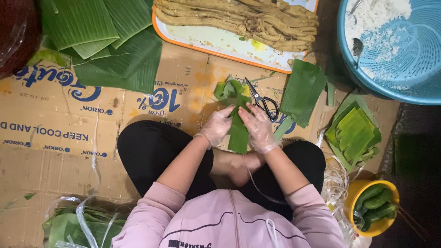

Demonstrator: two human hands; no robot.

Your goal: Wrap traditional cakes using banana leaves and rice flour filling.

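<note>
Your left hand (pixel 217 126), in a thin clear glove, is curled with its fingers pressed on the left edge of the leaf parcel (pixel 238 131). Your right hand (pixel 258 128), gloved the same way, closes on the right edge; both hands grip the parcel between them.

Leaf parcel: green, long and narrow, lying upright at the centre of the view above your crossed legs, on the cardboard (pixel 50 138).

Leaf scraps (pixel 228 89): a small crumpled green heap at 12 o'clock, touching the parcel's top.

Scissors (pixel 262 101): black handles, blades shut, at 1 o'clock just beside your right hand.

Folded leaf (pixel 303 89): dark green, at 2 o'clock, near the scissors.

Tray (pixel 220 43): orange rim, pale floor, at 12 o'clock, well apart from your hands. It carries long tan strips (pixel 248 18) piled across it.

Leaf stack (pixel 105 41): broad dark leaves at 10 o'clock, overlapping on the cardboard.

Cut leaves (pixel 353 133): a neat pile of lighter green pieces at 3 o'clock.

Basin (pixel 390 94): blue, at 2 o'clock, holding a blue strainer with white grains (pixel 376 16).

Yellow bowl (pixel 356 193): at 4 o'clock, holding green wrapped rolls (pixel 376 202).

Strings (pixel 335 183): pale tangle at 4 o'clock, between your right knee and the bowl.

Leaf bundle (pixel 73 225): at 8 o'clock, crossed by a clear strap.
</note>
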